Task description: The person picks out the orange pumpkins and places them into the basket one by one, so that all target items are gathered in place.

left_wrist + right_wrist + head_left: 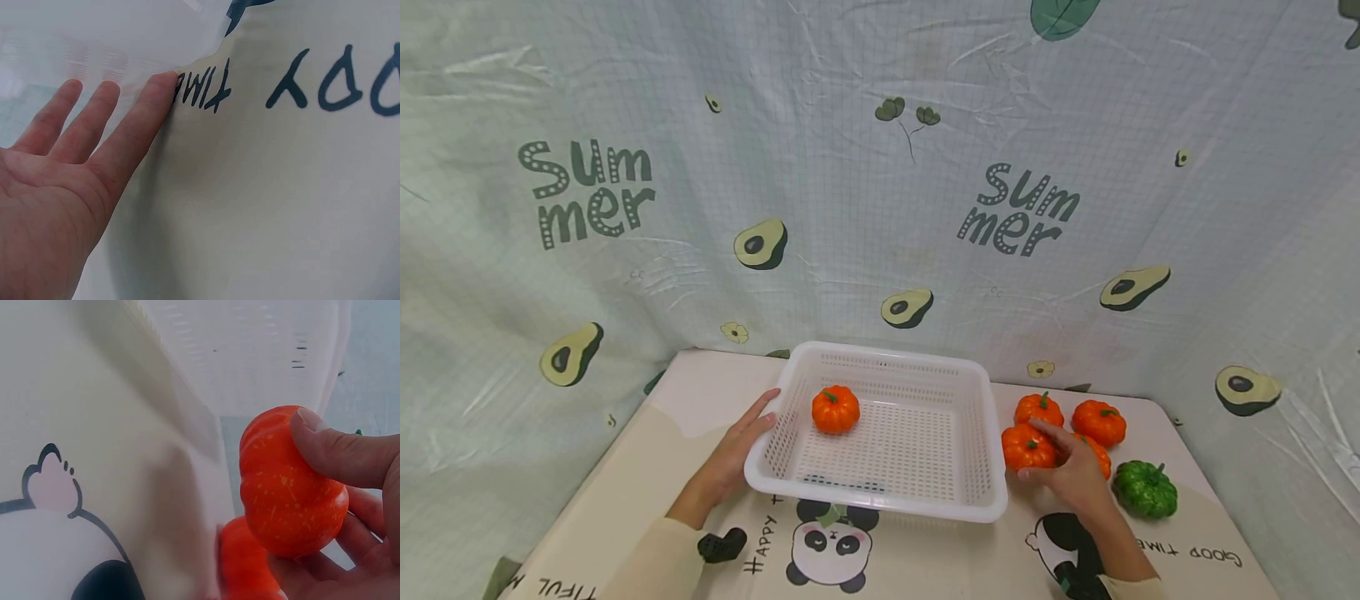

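My left hand (730,454) is at the left side of a white plastic basket (880,505). In the left wrist view its fingers (134,134) lie straight against the basket's wall (112,31). A small orange pumpkin (836,410) sits in the basket, towards its left end. Right of the basket, my right hand (1075,479) grips another orange pumpkin (1026,448). The right wrist view shows this ribbed pumpkin (290,487) between thumb and fingers, raised over the table, with a further orange pumpkin (247,559) below it.
Beyond my right hand are more orange pumpkins (1099,422), one partly hidden by the hand, and a green pumpkin (1145,489). The table's cloth (955,567) carries panda prints and lettering. A printed curtain (850,208) hangs behind the table.
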